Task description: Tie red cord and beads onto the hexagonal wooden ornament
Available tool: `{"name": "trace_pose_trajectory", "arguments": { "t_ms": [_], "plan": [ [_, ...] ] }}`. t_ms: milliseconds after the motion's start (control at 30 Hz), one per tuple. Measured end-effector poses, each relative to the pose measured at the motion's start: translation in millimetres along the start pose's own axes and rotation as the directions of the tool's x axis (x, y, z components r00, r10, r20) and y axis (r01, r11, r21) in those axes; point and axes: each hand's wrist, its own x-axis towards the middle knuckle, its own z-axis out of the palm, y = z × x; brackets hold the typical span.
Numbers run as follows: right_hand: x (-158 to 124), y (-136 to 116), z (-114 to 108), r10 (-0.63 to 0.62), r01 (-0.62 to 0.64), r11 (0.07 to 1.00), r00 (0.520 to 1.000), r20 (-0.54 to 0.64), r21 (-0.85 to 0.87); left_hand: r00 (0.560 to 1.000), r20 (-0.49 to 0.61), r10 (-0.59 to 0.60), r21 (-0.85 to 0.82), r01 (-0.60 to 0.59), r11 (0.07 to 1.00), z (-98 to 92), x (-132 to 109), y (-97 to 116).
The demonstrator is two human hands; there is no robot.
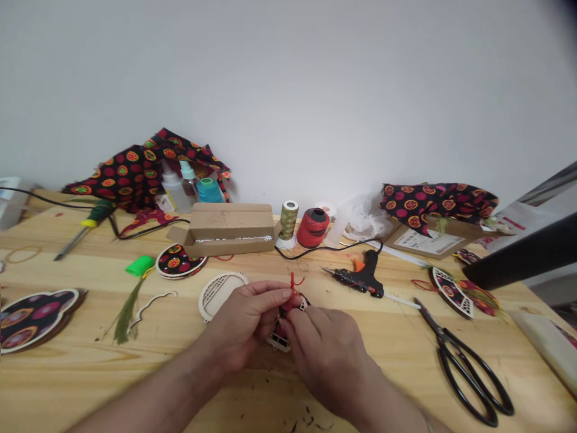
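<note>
Both hands meet over the middle of the table around a small fabric-covered piece (280, 341) with a pale wooden frame and black and dark red cloth. My left hand (247, 319) is closed on its left side, thumb and forefinger pinched near a red cord (293, 280) that sticks up from the top. My right hand (327, 349) closes on the right side, fingers curled and partly covering the piece. The fingertips hide most of the cloth. Just left of the hands lies a round wooden frame (208, 293) with a lattice part.
A glue gun (360, 275) and black scissors (469, 367) lie to the right. Behind stand an open cardboard box (229, 219), a red thread spool (313, 228) and a green one (288, 221). Leftward are a green tassel (128, 313), a fabric disc (178, 262) and a screwdriver (85, 227).
</note>
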Motion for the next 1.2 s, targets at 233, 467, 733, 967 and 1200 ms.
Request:
{"name": "trace_pose_trajectory", "arguments": {
  "t_ms": [233, 467, 733, 967, 1200],
  "plan": [
    [1, 5, -3, -0.108, 0.108, 0.994, 0.994, -0.019, 0.015, 0.996, 0.073, -0.045, -0.103, 0.053, 0.993, -1.2, 0, 2],
    [15, 17, -21, 0.466, -0.252, 0.687, 0.872, -0.148, 0.681, 0.992, 0.124, -0.033, -0.081, 0.043, 0.996, 0.7, -1, 1],
    [22, 20, -7, 0.409, -0.398, -0.371, 0.741, 0.532, 0.839, 0.994, 0.105, -0.009, 0.061, 0.003, 0.998, 3.6, -4, -1],
    [24, 20, -7, 0.479, -0.333, -0.459, 0.688, 0.546, 0.823, 0.993, 0.107, -0.041, 0.14, 0.026, 0.99, 5.7, -5, -4],
    [24, 20, -5, 0.53, -0.32, -0.435, 0.665, 0.527, 0.842, 0.993, 0.11, -0.043, 0.155, 0.026, 0.988, 5.6, -7, -1]
  ]
}}
